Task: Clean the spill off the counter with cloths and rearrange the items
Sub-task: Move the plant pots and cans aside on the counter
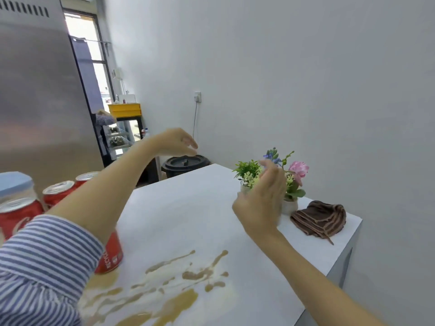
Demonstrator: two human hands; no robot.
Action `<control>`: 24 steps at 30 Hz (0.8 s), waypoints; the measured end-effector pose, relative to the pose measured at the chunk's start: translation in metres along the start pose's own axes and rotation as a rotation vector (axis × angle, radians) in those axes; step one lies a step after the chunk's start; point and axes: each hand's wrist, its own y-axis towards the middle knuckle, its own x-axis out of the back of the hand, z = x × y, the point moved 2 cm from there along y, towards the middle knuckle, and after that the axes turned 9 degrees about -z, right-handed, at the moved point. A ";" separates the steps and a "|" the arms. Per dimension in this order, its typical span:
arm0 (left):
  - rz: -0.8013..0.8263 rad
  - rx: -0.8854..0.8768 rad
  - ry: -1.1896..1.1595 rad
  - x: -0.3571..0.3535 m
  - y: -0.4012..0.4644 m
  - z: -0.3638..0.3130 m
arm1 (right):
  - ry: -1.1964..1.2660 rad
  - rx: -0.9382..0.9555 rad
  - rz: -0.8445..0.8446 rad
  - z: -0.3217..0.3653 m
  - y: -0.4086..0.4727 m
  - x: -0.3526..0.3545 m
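Partly hidden—small pot (pixel 244 188) behind right hand (pixel 261 201).

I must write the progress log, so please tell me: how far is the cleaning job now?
Nothing looks done: the brown spill covers the counter. In hand: neither the left hand nor the right hand holds anything. Left: fetch the brown cloth, wipe, rearrange the cola cans and flower pots.

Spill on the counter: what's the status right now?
Both hands, left and right, raised, holding nothing. Spill unwiped. Brown cloth untouched. Can beside spill.
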 end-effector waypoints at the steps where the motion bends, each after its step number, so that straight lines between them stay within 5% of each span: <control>1: -0.010 0.037 0.014 0.012 -0.010 0.011 | 0.006 0.038 0.050 0.016 0.000 -0.004; 9: -0.124 0.364 0.140 0.080 -0.108 0.098 | 0.314 0.234 0.475 0.132 -0.045 -0.046; 15: -0.103 0.554 0.151 0.081 -0.156 0.145 | 0.412 -0.174 1.002 0.183 -0.105 -0.091; 18: -0.054 0.625 0.267 0.070 -0.167 0.160 | 0.524 -0.406 1.078 0.179 -0.117 -0.103; 24: 0.016 0.654 0.511 0.047 -0.177 0.172 | 0.581 -0.435 0.979 0.168 -0.097 -0.098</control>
